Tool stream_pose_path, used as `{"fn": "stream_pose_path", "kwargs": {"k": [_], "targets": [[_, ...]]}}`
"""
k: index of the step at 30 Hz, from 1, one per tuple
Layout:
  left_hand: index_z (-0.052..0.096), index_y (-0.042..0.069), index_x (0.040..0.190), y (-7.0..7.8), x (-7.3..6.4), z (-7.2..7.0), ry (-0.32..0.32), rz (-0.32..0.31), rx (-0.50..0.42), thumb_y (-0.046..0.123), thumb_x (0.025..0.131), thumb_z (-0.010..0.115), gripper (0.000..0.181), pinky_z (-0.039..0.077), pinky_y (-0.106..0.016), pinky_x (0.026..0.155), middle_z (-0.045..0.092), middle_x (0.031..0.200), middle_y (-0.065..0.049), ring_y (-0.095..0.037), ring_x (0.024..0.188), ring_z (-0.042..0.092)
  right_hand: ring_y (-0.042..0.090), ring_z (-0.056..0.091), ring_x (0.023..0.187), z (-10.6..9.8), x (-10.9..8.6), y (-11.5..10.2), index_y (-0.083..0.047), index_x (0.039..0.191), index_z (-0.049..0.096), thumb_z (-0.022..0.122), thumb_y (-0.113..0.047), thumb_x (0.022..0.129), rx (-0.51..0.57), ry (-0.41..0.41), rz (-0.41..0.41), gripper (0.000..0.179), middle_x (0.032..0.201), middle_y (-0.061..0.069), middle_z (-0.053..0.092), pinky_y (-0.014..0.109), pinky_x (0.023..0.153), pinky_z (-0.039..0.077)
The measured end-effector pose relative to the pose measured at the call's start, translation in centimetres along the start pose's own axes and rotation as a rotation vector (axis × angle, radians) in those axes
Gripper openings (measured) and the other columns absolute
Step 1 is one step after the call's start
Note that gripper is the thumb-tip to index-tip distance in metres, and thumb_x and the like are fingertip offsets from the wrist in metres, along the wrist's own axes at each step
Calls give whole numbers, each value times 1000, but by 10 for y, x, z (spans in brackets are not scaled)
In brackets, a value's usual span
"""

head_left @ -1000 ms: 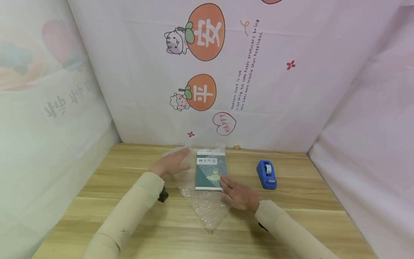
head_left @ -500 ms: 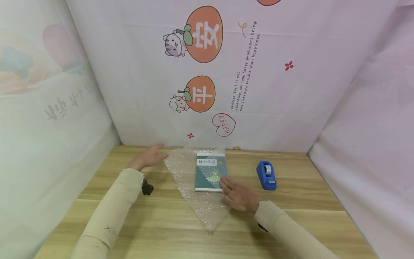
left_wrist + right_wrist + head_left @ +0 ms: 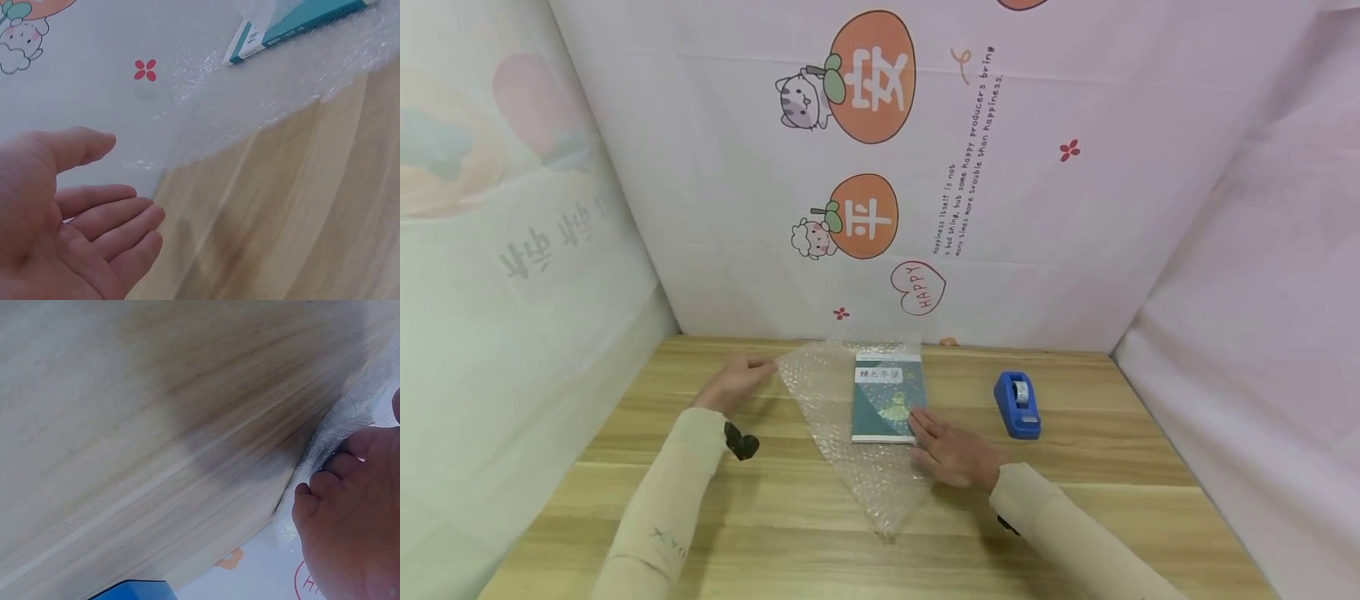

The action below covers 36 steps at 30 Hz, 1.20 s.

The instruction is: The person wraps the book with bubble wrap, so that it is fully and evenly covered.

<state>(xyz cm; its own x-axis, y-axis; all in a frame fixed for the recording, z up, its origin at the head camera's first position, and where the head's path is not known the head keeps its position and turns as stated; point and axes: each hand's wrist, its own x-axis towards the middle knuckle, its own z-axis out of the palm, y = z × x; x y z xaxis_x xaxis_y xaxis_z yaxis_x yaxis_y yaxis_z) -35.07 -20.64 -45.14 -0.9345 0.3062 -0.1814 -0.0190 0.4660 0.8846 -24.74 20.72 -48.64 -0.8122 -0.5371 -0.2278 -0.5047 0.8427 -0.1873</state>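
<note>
A teal book (image 3: 867,408) with white bands lies on a sheet of clear bubble wrap (image 3: 826,398), and a flap of the wrap covers the right part of its cover. My left hand (image 3: 735,381) is at the wrap's far-left corner; in the left wrist view its thumb and fingers are apart, just short of the wrap's edge, with nothing between them. With extended fingers, my right hand (image 3: 957,454) presses the flap onto the book's lower right edge. The right wrist view shows that hand (image 3: 353,512) against the crinkled wrap.
A blue tape dispenser (image 3: 1019,406) with a roll in it stands on the wooden table (image 3: 1090,517) to the right of the book. Printed white cloth (image 3: 737,208) encloses the table at the back and both sides.
My left hand has swept left from above the book to beyond the wrap's left corner, then turned in toward that corner. The right hand stays on the flap.
</note>
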Motion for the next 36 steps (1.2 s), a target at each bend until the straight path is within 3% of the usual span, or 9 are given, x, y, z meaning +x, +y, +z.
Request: {"fn": "stream_pose_path", "kwargs": {"k": [5,9,14,17,20,25,30,36], "targets": [[39,-14,155,-23,8,17,-14,17,-269,17,114,45,52,37,-54,127,38,163,-34,-48,153,39,34,17,166,0,-1,0,-3,168,21,29,-45,116,5,7,5,68,178,16,14,51,133,27],[32,-17,156,-31,13,33,-11,7,-480,11,113,45,53,35,-48,128,36,164,-34,-45,154,39,35,16,166,0,-1,-2,-2,168,21,29,-44,116,6,4,0,68,178,17,14,51,133,26],[36,-11,157,-33,17,53,5,-49,-697,10,113,44,49,39,-42,127,49,159,-24,-28,143,56,34,15,166,0,-1,-2,-3,168,20,27,-45,116,0,-3,0,68,179,16,13,52,133,26],[35,-10,158,-33,18,65,30,-70,-753,11,114,42,49,45,-37,123,54,154,-20,-18,131,64,34,15,166,0,-1,-2,-4,169,19,28,-46,116,6,-6,7,68,179,15,12,51,133,26],[29,-9,161,-33,18,77,32,-68,-777,14,116,38,52,49,-32,119,49,157,-20,-13,126,63,33,15,166,1,-1,-1,-3,168,20,29,-46,116,11,-2,10,68,179,15,13,51,133,26],[26,-9,162,-30,18,92,39,-69,-821,14,116,33,51,48,-25,117,33,167,-26,-19,138,54,35,16,166,1,-1,-1,-2,168,21,29,-45,116,16,8,2,68,178,17,14,52,133,27],[28,-10,161,-19,19,98,51,-57,-872,10,116,32,50,43,-32,123,31,169,-28,-33,157,37,35,16,166,2,-1,-2,-1,168,21,29,-44,116,16,12,0,68,178,18,14,52,133,27],[28,-12,160,-1,19,97,63,-54,-883,9,116,33,49,36,-41,128,32,168,-29,-37,159,34,34,16,166,2,0,-1,-2,168,21,31,-44,115,37,15,7,68,178,16,14,52,133,26]]}}
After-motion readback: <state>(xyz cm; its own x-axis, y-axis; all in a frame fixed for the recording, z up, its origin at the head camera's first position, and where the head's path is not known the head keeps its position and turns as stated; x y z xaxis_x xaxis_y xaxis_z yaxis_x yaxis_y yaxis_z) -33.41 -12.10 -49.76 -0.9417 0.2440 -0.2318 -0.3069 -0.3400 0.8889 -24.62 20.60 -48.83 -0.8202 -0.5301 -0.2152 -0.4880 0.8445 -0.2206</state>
